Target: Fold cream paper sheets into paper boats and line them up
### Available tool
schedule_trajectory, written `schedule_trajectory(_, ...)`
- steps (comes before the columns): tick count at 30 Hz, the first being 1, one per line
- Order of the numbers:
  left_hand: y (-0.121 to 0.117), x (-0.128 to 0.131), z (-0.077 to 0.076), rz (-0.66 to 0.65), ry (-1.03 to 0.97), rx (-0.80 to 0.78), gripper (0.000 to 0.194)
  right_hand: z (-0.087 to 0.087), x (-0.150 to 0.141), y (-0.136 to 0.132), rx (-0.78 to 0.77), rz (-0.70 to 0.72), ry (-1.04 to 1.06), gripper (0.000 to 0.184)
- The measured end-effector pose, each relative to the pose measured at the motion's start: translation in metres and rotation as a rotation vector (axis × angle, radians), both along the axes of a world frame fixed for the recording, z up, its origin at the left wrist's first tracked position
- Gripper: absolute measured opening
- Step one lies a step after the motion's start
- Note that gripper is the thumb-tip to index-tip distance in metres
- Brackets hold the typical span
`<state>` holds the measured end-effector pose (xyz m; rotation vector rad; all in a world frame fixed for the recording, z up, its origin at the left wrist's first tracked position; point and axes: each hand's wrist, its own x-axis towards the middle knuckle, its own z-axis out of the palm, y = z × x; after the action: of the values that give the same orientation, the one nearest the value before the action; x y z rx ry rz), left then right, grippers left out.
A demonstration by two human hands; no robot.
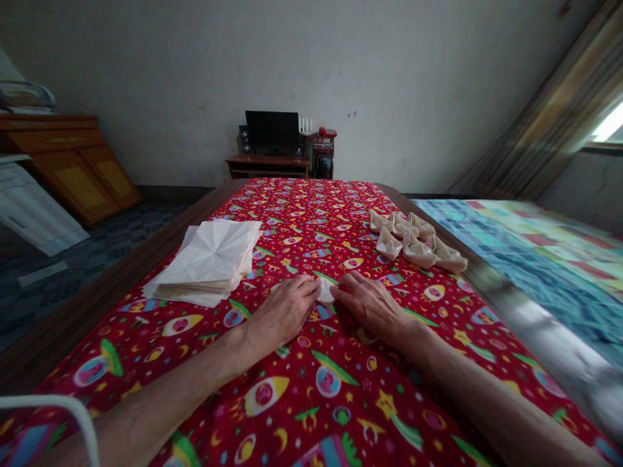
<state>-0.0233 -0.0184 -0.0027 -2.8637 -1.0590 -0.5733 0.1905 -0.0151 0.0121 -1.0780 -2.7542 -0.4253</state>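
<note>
A small folded piece of white paper (326,293) lies on the red patterned cloth between my two hands. My left hand (291,303) is closed on the left side of it, fingertips pressed together at its edge. From the right, my right hand (368,303) pinches the opposite edge, its fingers curled. Parts of the paper are hidden under the fingertips. To the left sits a stack of creased white paper sheets (214,250), the top one marked with folds that meet at its middle. Several folded paper boats (419,250) stand in two rows at the right.
The red cloth (302,224) covers a long dark wooden table (525,324). Beyond its far end are a monitor (272,130) and a red telephone (327,133). A bed (516,259) stands on the right, a wooden cabinet (78,168) on the left. A white cable (73,405) curves across the lower left.
</note>
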Motion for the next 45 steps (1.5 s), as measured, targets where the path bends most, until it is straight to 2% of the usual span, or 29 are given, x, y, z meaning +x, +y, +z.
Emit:
schedule_trajectory(7,-0.003,0.001,-0.004,-0.048,-0.032,0.027,0.034,-0.004,-0.001,0.003,0.011,0.071,0.040,0.014)
schedule_trajectory(13,0.001,0.002,-0.005,-0.007,-0.157,0.006,0.020,-0.013,0.004,0.011,-0.012,0.071,0.210,0.014)
schedule_trajectory(20,0.010,0.000,-0.009,0.079,-0.290,-0.074,0.008,-0.023,0.004,0.016,-0.217,0.031,0.557,0.016)
schedule_trajectory(24,0.013,0.000,-0.008,0.094,-0.341,-0.098,0.008,-0.023,0.002,0.017,-0.271,-0.028,0.641,0.012)
schedule_trajectory(30,0.018,0.003,-0.011,0.195,-0.282,-0.077,0.014,-0.025,-0.002,0.018,-0.235,-0.140,0.576,0.017)
schedule_trajectory(34,0.022,0.008,-0.013,0.267,-0.279,-0.084,0.018,-0.028,-0.005,0.019,-0.125,-0.123,0.524,0.017)
schedule_trajectory(39,0.025,0.013,-0.010,0.325,-0.266,-0.140,0.034,-0.032,-0.008,0.023,-0.079,-0.166,0.478,0.023)
schedule_trajectory(42,0.027,0.013,-0.008,0.343,-0.238,-0.170,0.033,-0.033,-0.007,0.026,-0.034,-0.159,0.456,0.025)
schedule_trajectory(45,0.027,0.012,-0.005,0.366,-0.199,-0.188,0.027,-0.030,-0.006,0.026,-0.064,-0.184,0.425,0.027)
